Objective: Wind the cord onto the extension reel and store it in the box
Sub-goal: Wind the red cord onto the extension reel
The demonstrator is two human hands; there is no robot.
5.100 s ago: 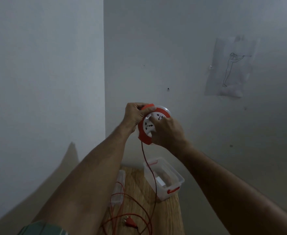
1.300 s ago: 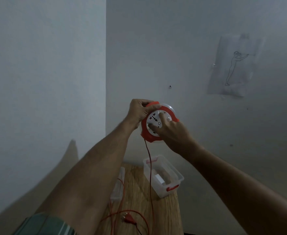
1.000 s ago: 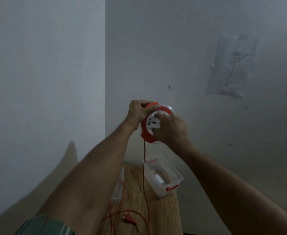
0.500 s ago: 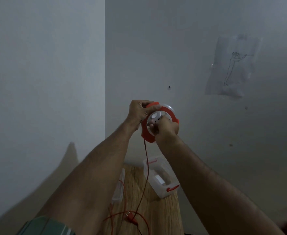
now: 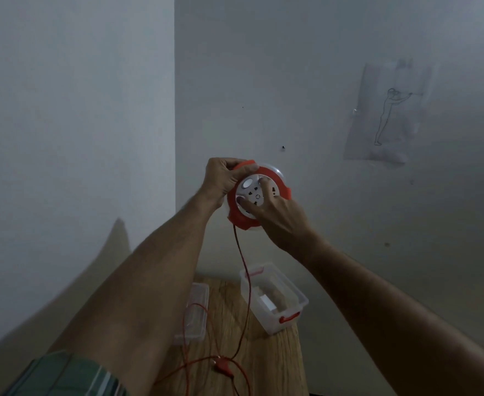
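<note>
I hold a round red and white extension reel up in front of the wall, at chest height. My left hand grips its red rim at the top left. The fingers of my right hand press on the white socket face. A thin red cord hangs straight down from the reel to the wooden table, where it lies in loose loops with its red plug. The clear plastic box with red latches stands open on the table, below the reel.
The box's clear lid lies flat on the table to the left of the box. The narrow table stands in a corner between two grey walls. A sheet with a line drawing is taped on the right wall.
My right hand has turned on the reel's face, moving from the centre to the lower right. The hanging cord has shifted and the plug has slid a little on the table.
</note>
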